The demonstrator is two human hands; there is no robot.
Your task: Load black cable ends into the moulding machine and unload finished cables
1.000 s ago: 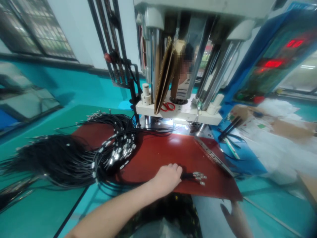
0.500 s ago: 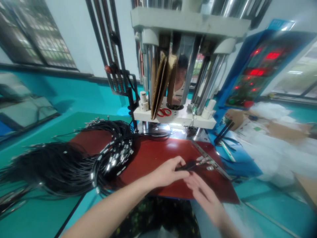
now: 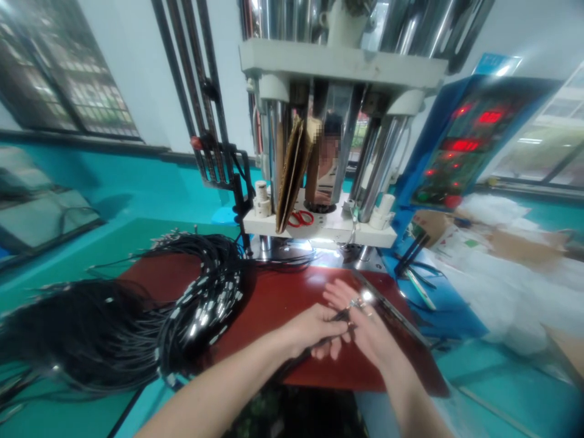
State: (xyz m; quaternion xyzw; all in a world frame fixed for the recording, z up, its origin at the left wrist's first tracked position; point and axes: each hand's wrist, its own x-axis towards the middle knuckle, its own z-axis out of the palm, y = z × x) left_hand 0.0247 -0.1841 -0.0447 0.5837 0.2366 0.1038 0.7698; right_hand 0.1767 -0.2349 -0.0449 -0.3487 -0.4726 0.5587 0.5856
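Black cables make up the slim bundle [image 3: 292, 364] that the left hand [image 3: 314, 328] has clamped between thumb and fingers, above the red-brown mat [image 3: 278, 304]. The shiny metal ends [image 3: 361, 302] poke out past that grip towards the right hand [image 3: 365, 328], which is spread, its fingers extended and its palm turned to the ends; they appear to rest against it, though blur makes the exact contact hard to judge.

For good handling here, the left grip probably wants to sit just behind the metal ends, firm enough that no cable slides back, yet loose enough that a single one can be nudged along. The right palm would do best held flat and square to the bundle, so that all the ends meet it together; a slanted palm could leave them staggered. Light pressure seems wise, since hard pushing could bend the thin cables behind the grip. Whether the ends are level cannot be told.

The large cable coil [image 3: 205, 298] lies to the left, partly on the mat, so a tug on the bundle might drag neighbours along; some slack would help. The metal bar [image 3: 396, 316] lies just beyond the right hand, and that wrist is best steered around it.
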